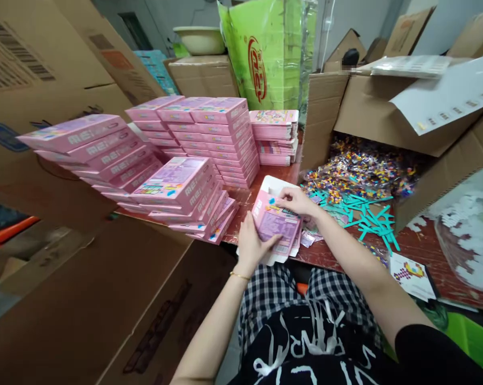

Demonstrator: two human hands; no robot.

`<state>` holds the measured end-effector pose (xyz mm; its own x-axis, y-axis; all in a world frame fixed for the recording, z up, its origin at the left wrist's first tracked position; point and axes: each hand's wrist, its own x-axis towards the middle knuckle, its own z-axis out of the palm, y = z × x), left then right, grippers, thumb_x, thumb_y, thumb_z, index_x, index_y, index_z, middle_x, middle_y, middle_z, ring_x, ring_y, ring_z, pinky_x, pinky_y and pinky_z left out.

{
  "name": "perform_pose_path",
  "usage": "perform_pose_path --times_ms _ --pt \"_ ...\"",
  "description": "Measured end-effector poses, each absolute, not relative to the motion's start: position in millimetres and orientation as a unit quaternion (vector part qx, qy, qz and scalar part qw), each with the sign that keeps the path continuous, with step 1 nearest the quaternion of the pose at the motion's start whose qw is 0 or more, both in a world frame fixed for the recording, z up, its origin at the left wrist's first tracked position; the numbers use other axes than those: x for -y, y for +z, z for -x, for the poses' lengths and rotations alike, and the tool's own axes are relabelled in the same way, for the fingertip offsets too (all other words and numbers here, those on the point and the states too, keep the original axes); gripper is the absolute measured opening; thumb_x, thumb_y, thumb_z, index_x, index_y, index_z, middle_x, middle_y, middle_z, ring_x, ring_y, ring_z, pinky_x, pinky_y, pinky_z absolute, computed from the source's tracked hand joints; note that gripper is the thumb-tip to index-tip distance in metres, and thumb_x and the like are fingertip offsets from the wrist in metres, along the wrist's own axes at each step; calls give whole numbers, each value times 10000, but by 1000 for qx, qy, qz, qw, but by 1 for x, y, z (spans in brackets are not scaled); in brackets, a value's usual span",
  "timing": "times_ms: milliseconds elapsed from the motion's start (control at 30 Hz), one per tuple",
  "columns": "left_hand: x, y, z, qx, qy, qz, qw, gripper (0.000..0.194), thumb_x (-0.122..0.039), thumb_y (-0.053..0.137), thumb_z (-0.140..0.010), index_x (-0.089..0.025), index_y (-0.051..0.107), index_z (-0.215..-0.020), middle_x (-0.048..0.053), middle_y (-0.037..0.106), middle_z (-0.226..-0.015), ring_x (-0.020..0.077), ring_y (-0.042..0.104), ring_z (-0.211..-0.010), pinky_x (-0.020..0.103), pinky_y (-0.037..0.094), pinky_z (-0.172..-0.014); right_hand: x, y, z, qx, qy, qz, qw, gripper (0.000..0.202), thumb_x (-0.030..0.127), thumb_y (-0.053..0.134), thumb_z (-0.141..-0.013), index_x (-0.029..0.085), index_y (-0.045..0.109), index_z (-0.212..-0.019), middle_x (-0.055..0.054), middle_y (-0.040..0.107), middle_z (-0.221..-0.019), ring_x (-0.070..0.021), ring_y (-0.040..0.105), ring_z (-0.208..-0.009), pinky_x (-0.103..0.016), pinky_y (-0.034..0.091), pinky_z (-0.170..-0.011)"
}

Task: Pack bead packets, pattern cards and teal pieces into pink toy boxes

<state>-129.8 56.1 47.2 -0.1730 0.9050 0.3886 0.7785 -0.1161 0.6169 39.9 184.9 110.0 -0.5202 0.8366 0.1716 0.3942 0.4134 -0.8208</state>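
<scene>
"Box [273, 230] first: where do you have it?"

"From my end of the link, I see it at the near edge of the red table [426, 246], between the near stack [175, 179] of pink boxes and the teal sticks [380, 222]. White flaps [280, 184] stick out at its far and near ends."

"And the hands?"

"The left hand [251, 243] grips its left side, thumb across the printed face. The right hand [299, 203] is narrow, fingertips drawn together over the far part; I can't tell whether they pinch anything."

"Which step is it, then?"

"I judge it's steadying the box while working at its far end. To my mind, the next move calls for a firm left grip and light right fingertips, so nothing creases."

"What's around?"

"On the left, I see a far stack [215, 128] of pink boxes beyond the near one. On the right, bagged coloured pieces [361, 166] lie at the mouth of an open carton [385, 120], with white pieces [472, 243] further right. Far back, a basin [199, 40] sits on a brown carton [203, 75] beside a tall green sack [273, 59]."
</scene>
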Motion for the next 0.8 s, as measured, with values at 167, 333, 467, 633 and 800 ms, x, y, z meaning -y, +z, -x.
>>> perform_pose_path --times_ms 167,333,467,633,800 --pt "-10 107 119 -533 443 -644 324 289 -424 724 -761 -161 709 -880 47 742 -796 219 691 -687 330 580 -664 -104 158 -53 817 254 215 470 245 417 608 -884 193 673 -809 -34 590 -816 -163 570 -794 -319 491 -760" --pt "25 82 84 -494 482 -537 485 231 -365 753 -736 -141 721 -786 61 753 -764 216 696 -636 333 601 -632 -45 124 -95 736 43 411 537 375 436 713 -790 247 631 -1103 -112 520 -1261 -324 412 -1285 -529 323 -1087" --pt "27 50 60 -487 441 -472 588 393 -391 737 -750 -130 676 -1037 120 744 -1021 261 716 -879 408 587 -820 -21 64 -135 616 204 516 559 606 455 688 -800 223 481 -1320 -136 422 -1416 -307 381 -1347 -494 337 -1102" --pt "-6 35 34 -501 527 -490 481 552 -378 760 -713 -203 562 -1197 84 608 -1283 217 578 -1177 356 444 -1023 -17 17 -158 495 510 473 520 397 581 640 -792 191 640 -869 -32 658 -802 -204 636 -785 -334 519 -731" --pt "-25 27 21 -521 473 -511 494 336 -447 705 -750 -168 545 -658 4 599 -722 154 602 -729 310 486 -774 -22 8 -162 547 436 473 535 386 549 622 -826 186 612 -695 -47 622 -839 -211 615 -866 -331 504 -785"
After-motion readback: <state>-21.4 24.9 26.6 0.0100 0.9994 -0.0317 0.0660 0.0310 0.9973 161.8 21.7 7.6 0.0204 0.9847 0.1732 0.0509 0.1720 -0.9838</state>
